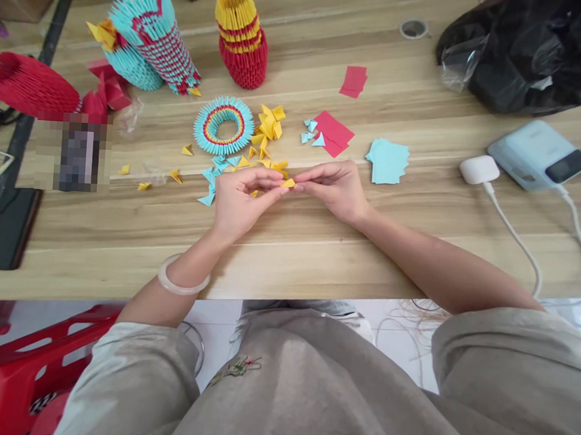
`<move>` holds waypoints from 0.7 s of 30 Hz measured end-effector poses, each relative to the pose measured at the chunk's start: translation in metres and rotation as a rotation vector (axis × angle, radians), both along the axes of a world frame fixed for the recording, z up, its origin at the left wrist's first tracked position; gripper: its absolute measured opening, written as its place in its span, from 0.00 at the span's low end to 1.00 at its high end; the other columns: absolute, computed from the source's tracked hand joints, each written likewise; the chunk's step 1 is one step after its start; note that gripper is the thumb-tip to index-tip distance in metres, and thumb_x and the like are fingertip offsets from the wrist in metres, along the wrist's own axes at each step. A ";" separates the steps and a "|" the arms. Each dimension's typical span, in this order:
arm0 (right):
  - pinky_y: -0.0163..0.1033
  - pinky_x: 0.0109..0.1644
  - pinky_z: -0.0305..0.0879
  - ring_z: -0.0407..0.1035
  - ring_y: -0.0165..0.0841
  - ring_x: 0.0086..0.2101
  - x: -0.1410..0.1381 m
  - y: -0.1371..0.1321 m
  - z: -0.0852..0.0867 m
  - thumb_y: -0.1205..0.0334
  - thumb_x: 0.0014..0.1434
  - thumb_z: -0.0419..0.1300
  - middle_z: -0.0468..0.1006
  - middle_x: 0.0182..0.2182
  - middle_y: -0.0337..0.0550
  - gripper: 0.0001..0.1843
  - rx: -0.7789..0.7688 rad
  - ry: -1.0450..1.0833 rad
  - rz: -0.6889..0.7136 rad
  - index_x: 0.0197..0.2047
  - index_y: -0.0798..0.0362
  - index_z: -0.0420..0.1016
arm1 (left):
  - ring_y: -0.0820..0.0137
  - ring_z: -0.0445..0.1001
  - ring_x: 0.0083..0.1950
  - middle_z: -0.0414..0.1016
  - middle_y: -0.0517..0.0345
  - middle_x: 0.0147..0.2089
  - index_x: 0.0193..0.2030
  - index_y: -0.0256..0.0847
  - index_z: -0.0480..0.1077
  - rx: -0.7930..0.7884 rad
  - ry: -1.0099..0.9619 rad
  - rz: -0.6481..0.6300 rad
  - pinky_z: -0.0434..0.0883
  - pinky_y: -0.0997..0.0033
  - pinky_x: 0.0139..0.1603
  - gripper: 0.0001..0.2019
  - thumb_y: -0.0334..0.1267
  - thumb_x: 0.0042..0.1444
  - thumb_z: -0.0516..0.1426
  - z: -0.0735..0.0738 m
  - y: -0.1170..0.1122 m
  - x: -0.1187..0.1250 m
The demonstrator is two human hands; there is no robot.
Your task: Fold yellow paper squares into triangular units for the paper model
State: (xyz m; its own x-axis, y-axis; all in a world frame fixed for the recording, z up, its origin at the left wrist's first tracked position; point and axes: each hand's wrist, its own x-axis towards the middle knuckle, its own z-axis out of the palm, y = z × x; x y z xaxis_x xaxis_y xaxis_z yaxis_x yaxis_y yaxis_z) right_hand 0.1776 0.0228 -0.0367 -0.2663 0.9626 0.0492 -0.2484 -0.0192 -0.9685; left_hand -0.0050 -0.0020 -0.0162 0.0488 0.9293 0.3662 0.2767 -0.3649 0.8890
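Between the fingertips of both hands is a small folded yellow paper piece (287, 183). My left hand (242, 198) pinches it from the left, thumb below and fingers above. From the other side my right hand (336, 191) grips its right end, thumb and index finger pressed together. Just beyond my left hand lie folded light-blue paper pieces (207, 199) and a pile of yellow paper pieces (270, 123). A ring of light-blue, red and yellow folded paper (203, 125) rests flat behind them.
Red paper sheets (335, 135) and light-blue paper sheets (388, 163) lie right of centre. Paper models stand at the back, including a red and yellow one (244, 50). A power bank (535, 154) with white cables and a black plastic bag (536, 55) occupy the right side.
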 end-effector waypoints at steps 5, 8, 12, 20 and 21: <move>0.41 0.43 0.78 0.79 0.34 0.32 -0.001 0.000 0.001 0.63 0.38 0.76 0.84 0.27 0.39 0.11 0.015 -0.015 -0.012 0.27 0.52 0.83 | 0.71 0.81 0.33 0.82 0.57 0.33 0.35 0.38 0.79 0.058 0.039 0.007 0.78 0.78 0.33 0.09 0.36 0.46 0.70 0.002 -0.001 0.000; 0.41 0.41 0.79 0.79 0.34 0.31 -0.001 0.001 -0.001 0.62 0.37 0.77 0.84 0.27 0.39 0.11 0.018 0.017 0.017 0.27 0.52 0.83 | 0.72 0.81 0.32 0.82 0.57 0.33 0.35 0.38 0.79 0.069 0.061 0.005 0.78 0.77 0.32 0.09 0.37 0.47 0.69 0.000 -0.001 -0.002; 0.40 0.40 0.79 0.79 0.34 0.30 0.000 0.002 -0.004 0.59 0.37 0.77 0.84 0.26 0.39 0.12 0.018 0.041 0.037 0.27 0.51 0.83 | 0.71 0.81 0.33 0.82 0.57 0.34 0.37 0.39 0.78 0.121 0.173 -0.029 0.78 0.74 0.36 0.09 0.37 0.50 0.68 0.003 0.002 -0.006; 0.38 0.37 0.77 0.77 0.31 0.27 -0.001 0.008 -0.011 0.59 0.40 0.75 0.83 0.24 0.36 0.10 0.010 0.020 -0.106 0.27 0.49 0.82 | 0.77 0.79 0.30 0.78 0.65 0.27 0.34 0.48 0.71 0.435 0.158 -0.474 0.78 0.76 0.36 0.14 0.44 0.70 0.49 0.099 -0.088 0.013; 0.37 0.36 0.77 0.77 0.30 0.26 -0.001 0.008 -0.012 0.60 0.40 0.75 0.82 0.24 0.36 0.10 0.018 0.027 -0.108 0.27 0.49 0.82 | 0.77 0.78 0.28 0.76 0.66 0.23 0.31 0.51 0.69 0.320 0.319 -0.373 0.78 0.75 0.34 0.19 0.48 0.71 0.45 0.111 -0.107 0.014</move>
